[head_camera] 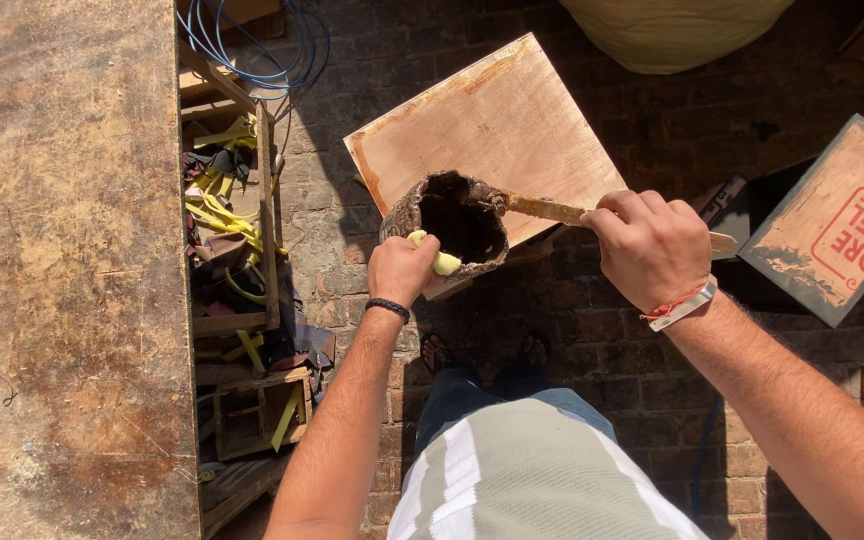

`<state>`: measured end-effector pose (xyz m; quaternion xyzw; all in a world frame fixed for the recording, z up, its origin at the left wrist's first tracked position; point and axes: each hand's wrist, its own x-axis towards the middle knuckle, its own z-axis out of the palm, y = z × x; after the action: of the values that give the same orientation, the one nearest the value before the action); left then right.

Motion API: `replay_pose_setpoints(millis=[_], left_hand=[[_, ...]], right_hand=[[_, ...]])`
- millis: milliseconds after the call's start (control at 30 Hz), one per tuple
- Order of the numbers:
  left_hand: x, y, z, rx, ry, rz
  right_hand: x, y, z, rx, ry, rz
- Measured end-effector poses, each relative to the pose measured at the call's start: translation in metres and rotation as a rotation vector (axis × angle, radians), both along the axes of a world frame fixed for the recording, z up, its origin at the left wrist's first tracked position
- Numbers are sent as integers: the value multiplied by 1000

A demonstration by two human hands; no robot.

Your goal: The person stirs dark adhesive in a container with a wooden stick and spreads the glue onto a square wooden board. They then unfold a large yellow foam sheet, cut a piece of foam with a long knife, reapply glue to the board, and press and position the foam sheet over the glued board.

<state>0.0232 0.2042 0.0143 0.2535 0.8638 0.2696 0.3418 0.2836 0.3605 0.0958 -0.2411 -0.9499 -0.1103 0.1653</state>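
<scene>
The right hand (pixel 650 247) is clenched around the wooden handle (pixel 552 210) of a dark, crusted ladle (pixel 455 215), holding it level above the brick floor (pixel 612 350) and just over the near corner of a square plywood board (pixel 492 125). The ladle's bowl faces up and its inside looks black. The left hand (pixel 400 270) meets the bowl's near rim – its grip is closed on a small pale-yellow piece (pixel 440 260), pressed against the edge of the bowl. A dark band sits on the left wrist, a red thread and a white strap on the right.

To the left runs a worn, stained tabletop (pixel 62 270); beside it wooden crates (pixel 237 260) hold yellow scraps and dark bits – above them a blue cable (pixel 272 50) is coiled. A second board with red print (pixel 837 225) lies at the right.
</scene>
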Motion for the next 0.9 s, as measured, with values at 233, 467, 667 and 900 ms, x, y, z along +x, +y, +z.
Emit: replay_pose_setpoints(millis=[233, 467, 667, 900], left_hand=[[2, 13, 3, -26, 51, 47], [10, 24, -9, -104, 175, -12], [24, 29, -21, -98, 187, 3], [32, 26, -14, -52, 139, 128]], right_hand=[[18, 3, -29, -188, 108, -95], [45, 19, -47, -864, -13, -413], [90, 46, -70, -1399, -27, -682], [122, 35, -118, -1426, 98, -812]])
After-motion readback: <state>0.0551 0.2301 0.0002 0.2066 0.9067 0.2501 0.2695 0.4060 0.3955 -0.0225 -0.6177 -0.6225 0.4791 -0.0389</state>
